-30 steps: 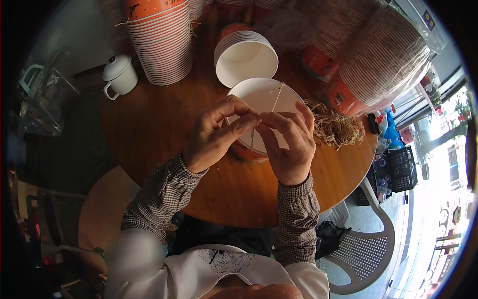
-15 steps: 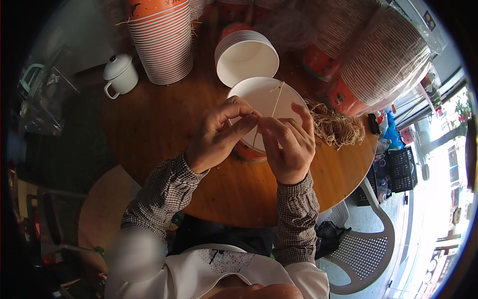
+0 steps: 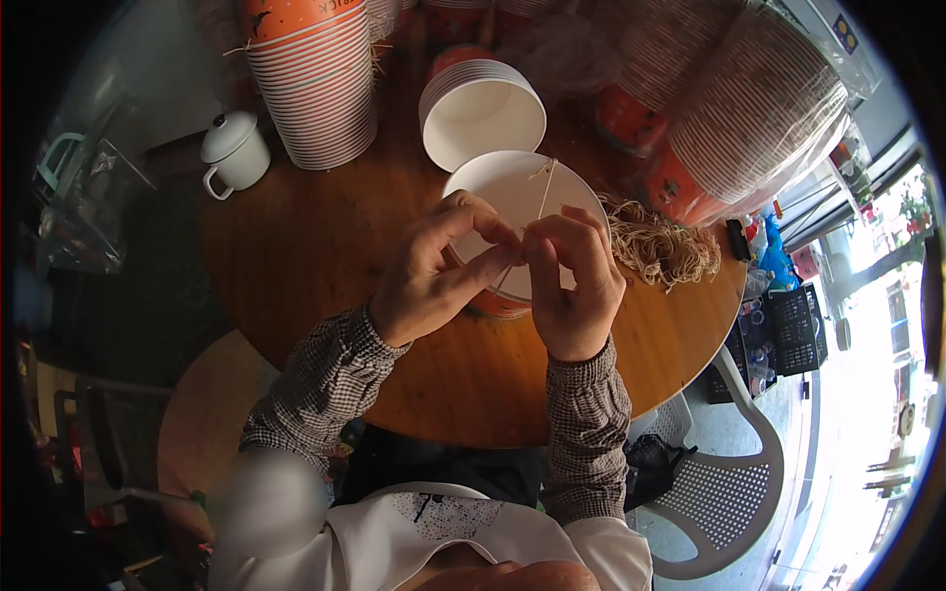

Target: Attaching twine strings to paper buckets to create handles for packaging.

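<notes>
Thin string [image 3: 540, 192] ran across the white lid [image 3: 512, 197] of an orange paper bowl [image 3: 493, 303] at the middle of the round wooden table [image 3: 296, 246]. Left hand [image 3: 434, 271] and right hand [image 3: 572, 286] met over the lid's near edge, fingers curled, both pinching the string narrowly. Loose string pile [image 3: 660, 246] lay just right of the bowl. Stacked cups [image 3: 310, 84] and a white enamel mug [image 3: 235, 153] stood farther off.

Lidded bowl [image 3: 512, 192]: white top, orange side. String [image 3: 543, 193]: pale tan. Cup stack [image 3: 313, 84] at table's [image 3: 296, 256] far left edge: orange-white striped. Table brown wood. Sleeves [image 3: 325, 379]: small grey check. Enamel pot [image 3: 235, 153]: white.
</notes>
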`<state>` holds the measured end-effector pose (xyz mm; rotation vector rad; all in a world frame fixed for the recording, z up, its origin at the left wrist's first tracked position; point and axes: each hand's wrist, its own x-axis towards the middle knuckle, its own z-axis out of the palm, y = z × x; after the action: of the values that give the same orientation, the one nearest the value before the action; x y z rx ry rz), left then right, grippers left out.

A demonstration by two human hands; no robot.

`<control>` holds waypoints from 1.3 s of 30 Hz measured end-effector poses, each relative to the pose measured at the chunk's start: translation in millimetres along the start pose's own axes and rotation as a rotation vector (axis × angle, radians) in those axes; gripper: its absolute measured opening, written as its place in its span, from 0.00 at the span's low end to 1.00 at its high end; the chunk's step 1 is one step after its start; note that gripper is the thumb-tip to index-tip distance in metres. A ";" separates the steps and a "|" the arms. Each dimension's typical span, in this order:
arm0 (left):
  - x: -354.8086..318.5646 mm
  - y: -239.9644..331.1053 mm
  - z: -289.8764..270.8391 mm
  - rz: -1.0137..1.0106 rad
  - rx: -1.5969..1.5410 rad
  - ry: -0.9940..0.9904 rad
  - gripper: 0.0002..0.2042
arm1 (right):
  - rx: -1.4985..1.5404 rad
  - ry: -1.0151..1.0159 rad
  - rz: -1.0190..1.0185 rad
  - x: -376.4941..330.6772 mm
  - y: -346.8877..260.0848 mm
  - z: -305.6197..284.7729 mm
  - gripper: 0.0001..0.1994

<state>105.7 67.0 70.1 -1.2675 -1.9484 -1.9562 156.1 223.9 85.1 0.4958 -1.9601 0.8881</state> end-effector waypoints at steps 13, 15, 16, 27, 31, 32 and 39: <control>-6.7 8.8 4.1 -0.073 0.262 -0.045 0.11 | -0.064 -0.092 -0.104 1.3 3.4 -5.9 0.06; -6.7 7.9 1.7 -0.092 0.255 -0.065 0.09 | -0.010 -0.040 0.017 -0.9 3.5 -5.5 0.06; -6.4 7.3 0.9 -0.111 0.248 -0.085 0.08 | 0.018 -0.013 0.107 -2.4 2.9 -4.4 0.09; -6.1 10.2 3.8 -0.187 0.037 0.010 0.03 | 0.106 -0.049 0.290 -1.6 7.0 -11.7 0.06; -1.3 12.3 -1.2 0.036 0.392 -0.038 0.01 | -0.022 -0.069 0.252 1.3 7.7 -14.0 0.05; -1.6 12.4 -1.3 0.036 0.392 -0.040 0.01 | -0.022 -0.067 0.253 1.8 7.8 -14.3 0.05; -2.1 15.2 2.6 0.024 0.408 -0.072 0.02 | -0.050 -0.037 0.232 1.2 11.3 -14.5 0.05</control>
<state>117.4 65.7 80.3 -1.2505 -2.2027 -1.4142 156.5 242.2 86.6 0.2602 -2.0982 0.9764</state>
